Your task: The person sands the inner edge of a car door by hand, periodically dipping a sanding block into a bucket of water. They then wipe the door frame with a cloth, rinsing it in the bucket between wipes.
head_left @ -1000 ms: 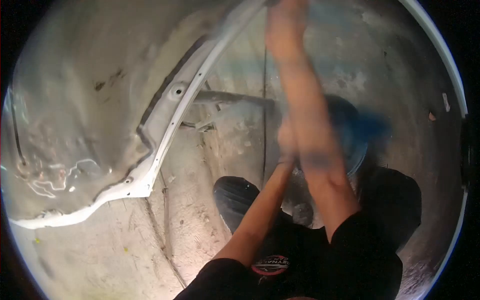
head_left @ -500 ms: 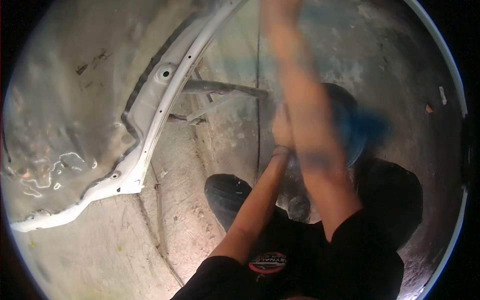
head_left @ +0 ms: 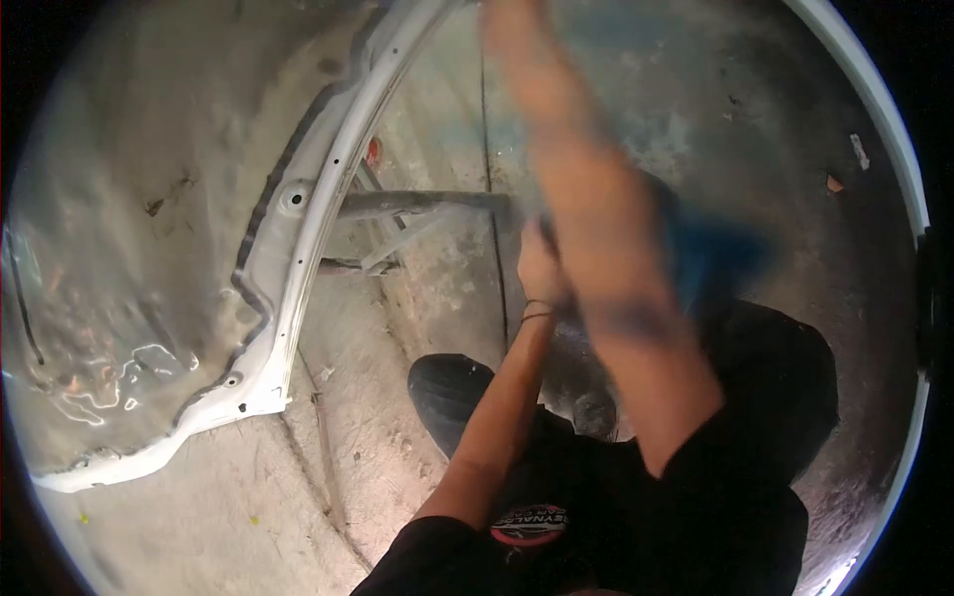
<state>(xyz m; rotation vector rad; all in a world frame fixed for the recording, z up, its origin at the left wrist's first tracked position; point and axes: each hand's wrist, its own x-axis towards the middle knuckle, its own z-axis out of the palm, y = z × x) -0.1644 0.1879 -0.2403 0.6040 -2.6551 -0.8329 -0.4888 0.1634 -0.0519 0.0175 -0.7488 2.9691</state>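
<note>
My left hand (head_left: 540,266), with a dark band at the wrist, is closed in front of me; my right forearm covers part of it, and what its fingers hold cannot be made out. My right arm (head_left: 606,214) crosses over it and reaches up to the top edge. Only a blurred bit of my right hand (head_left: 510,14) shows there, its fingers out of sight. Behind the right arm is a blue thing (head_left: 720,260), smeared by motion, with a dark shape beside it.
On the left stands a white-edged panel (head_left: 328,189) with bolt holes and clear wrinkled film (head_left: 119,308). A grey stand bar (head_left: 417,204) extends from under it. My dark-clothed knees (head_left: 452,392) flank the stained concrete floor (head_left: 368,477). Small scraps (head_left: 860,151) lie at right.
The view has shifted, so the panel and stand sit lower and further left. My left hand appears further left. My right arm stays raised across, still blurred.
</note>
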